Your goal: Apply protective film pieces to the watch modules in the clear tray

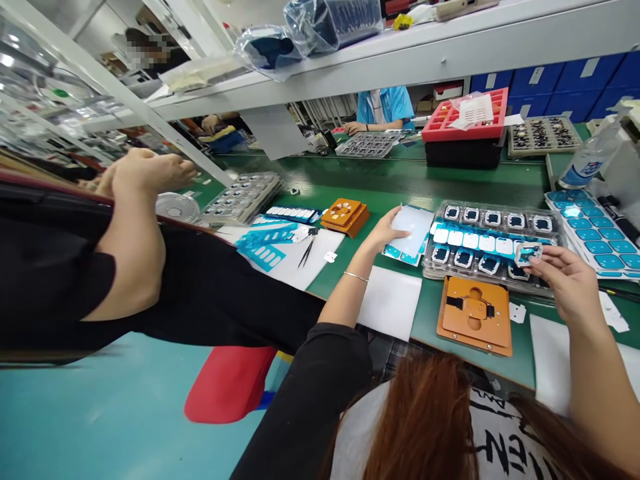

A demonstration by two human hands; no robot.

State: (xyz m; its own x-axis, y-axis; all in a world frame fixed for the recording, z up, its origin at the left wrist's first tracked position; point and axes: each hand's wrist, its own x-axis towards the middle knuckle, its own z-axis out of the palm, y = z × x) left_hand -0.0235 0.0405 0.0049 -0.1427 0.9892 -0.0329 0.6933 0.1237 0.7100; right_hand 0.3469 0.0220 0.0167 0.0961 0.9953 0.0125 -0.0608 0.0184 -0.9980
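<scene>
My left hand (385, 232) grips the edge of a white sheet (416, 230), its thumb on top; blue-bordered sheets (409, 259) lie under it. Between the thumb and fingers of my right hand (567, 277) is a small square part with a white frame (527, 253), held above a clear plastic tray (435, 270). Similar dark parts with white frames (463, 258) sit in rows in that tray. A blue strip with white squares (470, 240) lies across its middle. An orange fixture (475, 317) with a round recess lies in front of the tray.
To the left are another orange fixture (345, 215), tweezers (307, 252), blue strips (265, 247) and stacked trays (245, 199). A co-worker's arm (140, 233) is close on that side. A bottle (587, 160) and blue label sheets (595, 230) are at right; a shelf (400, 57) spans above.
</scene>
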